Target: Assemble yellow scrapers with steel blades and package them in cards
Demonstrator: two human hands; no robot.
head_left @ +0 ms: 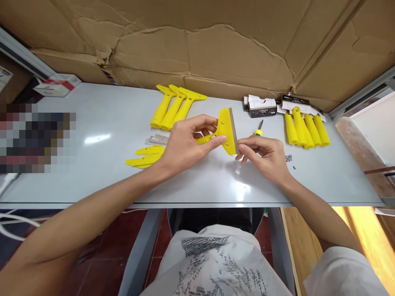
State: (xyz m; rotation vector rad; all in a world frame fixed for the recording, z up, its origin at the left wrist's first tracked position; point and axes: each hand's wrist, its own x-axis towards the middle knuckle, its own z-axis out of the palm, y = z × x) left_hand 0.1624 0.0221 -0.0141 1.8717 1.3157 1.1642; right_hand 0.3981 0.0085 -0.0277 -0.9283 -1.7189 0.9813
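Note:
A yellow scraper [225, 131] with a grey metal blade [233, 130] is held above the table in my left hand [187, 144]. My left fingers wrap round its handle and the thumb presses on the head, where two small screws show. At the blade's near corner, the fingers of my right hand [267, 158] are pinched together, touching its edge. Behind my right hand lies a screwdriver [258, 131] with a yellow and green handle, partly covered. Loose yellow scraper head plates [145, 159] and thin metal blades [157, 139] lie beside my left wrist.
Several yellow scraper handles [175, 107] lie at the back, left of centre. More yellow handles [305, 129] rest at the right, near small black-and-white boxes [262, 107]. A red-and-white box [58, 85] sits in the far left corner. Cardboard [216, 53] walls the table's back edge.

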